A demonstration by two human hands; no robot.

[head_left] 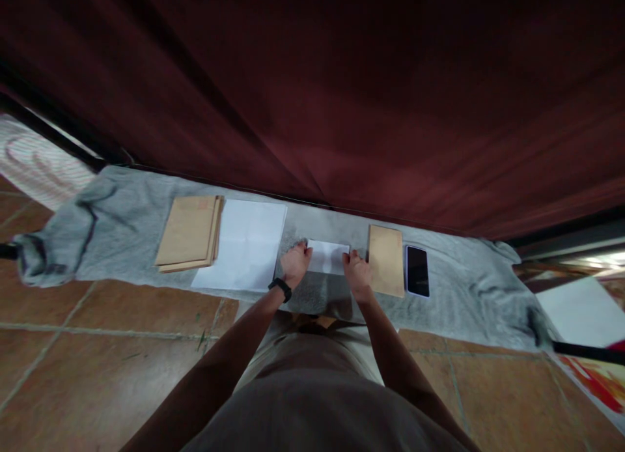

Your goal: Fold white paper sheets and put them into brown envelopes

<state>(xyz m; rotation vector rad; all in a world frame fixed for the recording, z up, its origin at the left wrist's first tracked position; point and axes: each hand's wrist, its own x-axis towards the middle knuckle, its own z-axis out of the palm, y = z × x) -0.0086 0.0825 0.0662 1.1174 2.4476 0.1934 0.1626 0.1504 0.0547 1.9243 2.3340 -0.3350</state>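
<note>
A small white sheet of paper [328,257], apparently folded, lies on the grey cloth directly before me. Its left end is gripped by my left hand [295,262], thumb and fingers closed on the edge. At the opposite end my right hand [357,269] pinches the paper the same way. Larger white sheets [247,243] lie left of my left hand, beside a stack of brown envelopes [188,230]. Just right of my right hand is a single brown envelope [387,260], with a phone [417,271], its screen dark, farther right.
The grey cloth [463,296] covers a long narrow surface. A dark red curtain [312,100] hangs along its far side. Tiled floor [122,367] shows below the near edge. Black bars [586,352] stick out at both ends.
</note>
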